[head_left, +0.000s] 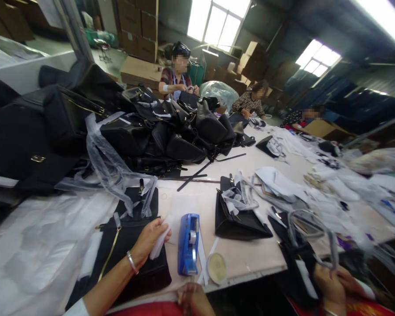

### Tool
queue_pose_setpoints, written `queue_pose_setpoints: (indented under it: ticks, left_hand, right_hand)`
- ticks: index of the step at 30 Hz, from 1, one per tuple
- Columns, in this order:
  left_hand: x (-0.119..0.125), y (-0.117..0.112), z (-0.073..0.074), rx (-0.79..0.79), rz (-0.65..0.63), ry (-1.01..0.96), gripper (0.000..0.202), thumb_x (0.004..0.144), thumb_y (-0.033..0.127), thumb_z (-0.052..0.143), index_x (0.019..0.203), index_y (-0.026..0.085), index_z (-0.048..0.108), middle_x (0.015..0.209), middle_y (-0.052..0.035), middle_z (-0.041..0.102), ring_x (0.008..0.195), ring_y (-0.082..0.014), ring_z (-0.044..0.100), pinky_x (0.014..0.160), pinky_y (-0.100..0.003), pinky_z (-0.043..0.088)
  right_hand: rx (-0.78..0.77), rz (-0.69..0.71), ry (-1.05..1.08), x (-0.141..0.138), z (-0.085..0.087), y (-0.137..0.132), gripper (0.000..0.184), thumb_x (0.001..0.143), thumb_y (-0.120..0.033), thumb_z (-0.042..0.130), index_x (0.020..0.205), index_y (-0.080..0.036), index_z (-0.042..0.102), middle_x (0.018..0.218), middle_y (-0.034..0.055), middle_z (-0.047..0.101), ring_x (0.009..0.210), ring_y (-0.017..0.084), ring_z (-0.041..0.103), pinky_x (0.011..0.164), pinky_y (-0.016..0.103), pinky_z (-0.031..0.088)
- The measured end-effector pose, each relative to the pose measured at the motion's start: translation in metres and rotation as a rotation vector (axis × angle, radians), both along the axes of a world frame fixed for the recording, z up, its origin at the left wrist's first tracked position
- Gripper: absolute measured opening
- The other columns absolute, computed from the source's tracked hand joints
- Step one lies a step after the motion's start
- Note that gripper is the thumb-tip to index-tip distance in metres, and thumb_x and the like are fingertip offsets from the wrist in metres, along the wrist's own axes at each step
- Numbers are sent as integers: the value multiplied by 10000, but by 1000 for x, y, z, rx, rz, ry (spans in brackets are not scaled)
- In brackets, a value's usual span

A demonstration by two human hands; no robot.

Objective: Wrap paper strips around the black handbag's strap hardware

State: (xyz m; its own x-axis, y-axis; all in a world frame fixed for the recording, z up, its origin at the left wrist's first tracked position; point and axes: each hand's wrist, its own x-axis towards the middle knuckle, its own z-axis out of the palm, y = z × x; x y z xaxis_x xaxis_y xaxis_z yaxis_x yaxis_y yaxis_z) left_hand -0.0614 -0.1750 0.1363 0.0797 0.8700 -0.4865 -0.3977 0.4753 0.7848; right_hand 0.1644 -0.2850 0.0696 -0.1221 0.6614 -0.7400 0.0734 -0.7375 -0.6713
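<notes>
My left hand [149, 239], with a bracelet on the wrist, pinches a white strip [159, 242] over a flat black bag [131, 245] with a gold zip, lying at the table's near edge. My right hand [191, 299] rests low at the table edge, just below a blue tape dispenser [188, 243]. Its fingers are curled and what they hold, if anything, is hidden. A round tape roll [217, 268] lies beside the dispenser.
A black handbag [238, 219] with wrapped handles lies right of the dispenser. A big heap of black bags [164, 131] and clear plastic wrap [112, 166] fills the left. Another person's hands [332, 285] hold a bag at lower right. Three people work at the far end.
</notes>
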Motion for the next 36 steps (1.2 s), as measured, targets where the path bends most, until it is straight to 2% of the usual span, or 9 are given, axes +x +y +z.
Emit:
queue_pose_setpoints:
  ticks: [4, 9, 12, 16, 21, 26, 29, 32, 36]
  left_hand:
    - [0, 1, 0, 15, -16, -17, 333, 762, 458, 659, 861, 148, 588, 711, -25, 671, 557, -94, 569, 564, -205, 440]
    - [7, 5, -4, 28, -51, -18, 333, 756, 452, 667, 843, 143, 579, 680, -24, 656, 543, -95, 554, 546, -206, 431]
    - [9, 6, -7, 60, -51, -31, 334, 759, 452, 662, 853, 141, 579, 665, -16, 641, 532, -94, 539, 525, -204, 411]
    - [8, 5, -9, 105, -41, -10, 327, 781, 449, 644, 877, 145, 573, 664, -11, 627, 547, -94, 536, 535, -205, 413]
    - [9, 6, -9, 138, -43, 47, 321, 805, 453, 615, 887, 147, 565, 653, -2, 609, 540, -95, 526, 526, -204, 407]
    - [7, 9, -12, 141, -92, 37, 313, 807, 439, 612, 903, 148, 547, 662, 8, 596, 557, -104, 533, 533, -210, 411]
    - [3, 11, -9, 131, -128, 23, 300, 810, 416, 615, 913, 142, 550, 667, 5, 597, 544, -100, 523, 533, -212, 402]
    - [-2, 13, -4, 122, -118, -64, 265, 838, 394, 591, 895, 136, 560, 667, -2, 591, 528, -79, 493, 522, -196, 365]
    - [-6, 14, 0, 60, -72, -309, 219, 855, 341, 588, 932, 137, 570, 642, 3, 558, 488, -59, 440, 501, -194, 318]
  right_hand:
    - [234, 128, -51, -3, 31, 19, 188, 663, -352, 682, 601, -202, 588, 516, -25, 542, 487, 127, 470, 510, 242, 352]
    - [577, 219, -164, -21, 93, 84, 180, 831, -351, 557, 833, -206, 663, 720, -1, 617, 646, 146, 531, 589, 223, 392]
    - [759, 275, -208, -41, 110, 121, 164, 861, -286, 525, 836, -214, 671, 783, -1, 642, 731, 153, 567, 663, 219, 409]
    - [909, 421, -243, -59, 106, 149, 183, 873, -198, 497, 847, -227, 676, 823, 2, 658, 800, 157, 598, 725, 224, 416]
    - [1050, 590, -397, -62, 104, 159, 214, 893, -155, 462, 913, -241, 657, 875, 28, 655, 836, 169, 606, 756, 241, 420]
    - [1042, 703, -522, -62, 110, 165, 255, 861, -123, 486, 1042, -263, 600, 866, 13, 657, 808, 174, 618, 716, 247, 410]
    - [908, 617, -481, -62, 105, 170, 428, 797, -103, 531, 1196, -250, 479, 757, -30, 636, 694, 164, 609, 642, 240, 400]
    - [786, 435, -309, -65, 89, 172, 376, 777, -142, 567, 1132, -227, 475, 714, -43, 609, 656, 153, 594, 633, 240, 421]
    - [611, 179, -44, -77, 58, 167, 345, 759, -315, 652, 1042, -214, 482, 958, 33, 633, 595, 124, 543, 492, 220, 418]
